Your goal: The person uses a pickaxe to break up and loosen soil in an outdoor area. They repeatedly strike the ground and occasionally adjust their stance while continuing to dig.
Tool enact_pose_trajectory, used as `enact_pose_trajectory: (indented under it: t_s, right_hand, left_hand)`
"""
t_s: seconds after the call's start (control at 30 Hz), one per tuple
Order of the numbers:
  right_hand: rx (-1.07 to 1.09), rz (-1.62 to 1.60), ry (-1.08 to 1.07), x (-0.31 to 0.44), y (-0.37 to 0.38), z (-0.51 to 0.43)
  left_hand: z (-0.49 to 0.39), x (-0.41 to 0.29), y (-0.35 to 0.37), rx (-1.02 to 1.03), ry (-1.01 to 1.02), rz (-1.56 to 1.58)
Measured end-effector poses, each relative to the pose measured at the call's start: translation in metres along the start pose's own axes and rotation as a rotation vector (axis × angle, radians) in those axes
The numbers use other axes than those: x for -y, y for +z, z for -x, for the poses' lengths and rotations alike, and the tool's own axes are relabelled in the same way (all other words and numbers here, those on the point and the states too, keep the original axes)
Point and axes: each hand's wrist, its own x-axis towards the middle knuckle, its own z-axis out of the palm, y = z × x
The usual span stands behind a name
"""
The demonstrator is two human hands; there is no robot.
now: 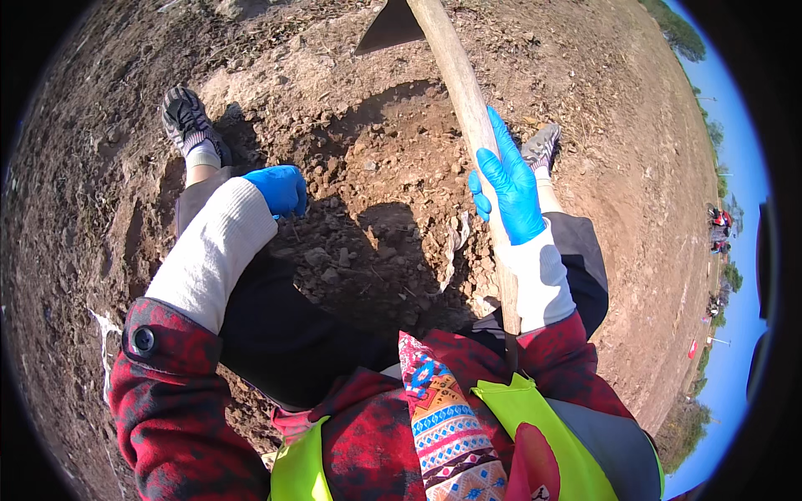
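Note:
My right hand [512, 188], in a blue glove, is wrapped around the wooden handle [460, 81] of a hoe. The handle runs from near my waist up to the top of the view, where the dark metal blade [391, 28] is partly cut off by the frame. My left hand [279, 190], also blue-gloved, is above my bent left leg with its fingers curled down; the palm is hidden. Between my feet is a shallow dug hollow [401, 150] with loose brown clods and small stones. A dry, pale leaf-like strip [456, 241] lies near the handle.
My left shoe [185, 119] and right shoe [542, 147] stand on either side of the hollow. Bare, sloping soil [651, 188] stretches to the right. Far off are people or vehicles [720, 219] and trees [680, 34]. A whitish scrap [105, 332] lies at the left.

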Motion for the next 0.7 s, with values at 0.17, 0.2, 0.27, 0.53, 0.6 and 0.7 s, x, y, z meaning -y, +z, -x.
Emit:
enact_pose_trajectory:
  t_s: [0.17,0.2,0.27,0.53,0.6,0.7]
  right_hand:
    - [0.096,-0.02,0.178,-0.078,0.015,-0.054]
    - [0.065,-0.023,0.304,-0.091,0.018,-0.058]
    - [0.038,0.021,0.368,-0.111,0.01,-0.047]
    - [0.119,0.039,0.336,-0.14,0.001,0.046]
    - [0.094,0.024,0.392,-0.114,-0.002,0.085]
    - [0.051,-0.061,0.34,-0.087,-0.023,0.128]
  left_hand:
    - [-0.003,0.018,0.004,-0.036,0.038,0.0]
    - [-0.004,0.017,0.005,-0.024,0.032,0.017]
    - [-0.003,0.01,0.0,-0.012,0.034,0.041]
    - [-0.003,0.006,0.0,-0.029,0.046,0.025]
    - [-0.007,0.013,0.002,-0.005,0.064,0.061]
    - [-0.002,0.003,-0.001,-0.001,0.064,0.059]
